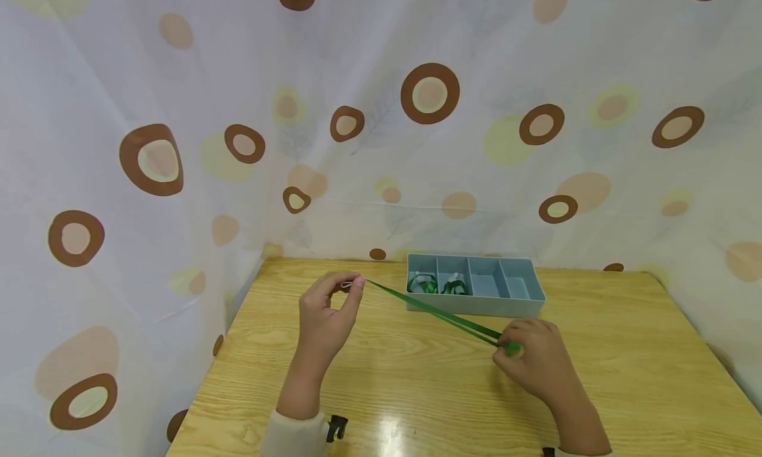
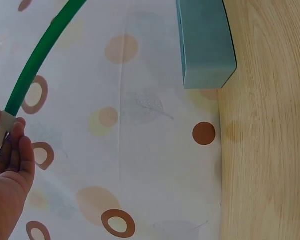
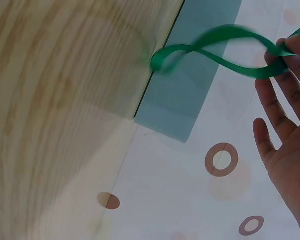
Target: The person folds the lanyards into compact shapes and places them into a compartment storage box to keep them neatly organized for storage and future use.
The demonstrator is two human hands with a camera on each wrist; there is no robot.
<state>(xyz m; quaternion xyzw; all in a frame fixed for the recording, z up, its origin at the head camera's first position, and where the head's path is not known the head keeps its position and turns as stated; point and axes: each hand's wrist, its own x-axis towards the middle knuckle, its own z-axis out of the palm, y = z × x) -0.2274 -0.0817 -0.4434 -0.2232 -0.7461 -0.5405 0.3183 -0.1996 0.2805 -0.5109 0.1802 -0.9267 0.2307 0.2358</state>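
Observation:
A green lanyard (image 1: 430, 307) is stretched between the two hands, above the table. At its left end the left hand (image 1: 326, 318) pinches the white clip (image 2: 5, 126) between thumb and fingers. The right hand (image 1: 536, 356) pinches the doubled strap near its other end. Beyond those fingers a loose green loop (image 3: 232, 31) hangs out in the right wrist view, slightly blurred. Behind the strap stands a blue-grey divided tray (image 1: 476, 305), apart from both hands.
Coiled green lanyards (image 1: 423, 284) with white ends lie in the tray's two left compartments. The tray stands near the back edge of the wooden table (image 1: 417, 377). A patterned curtain (image 1: 369, 225) hangs behind the table and along its left side.

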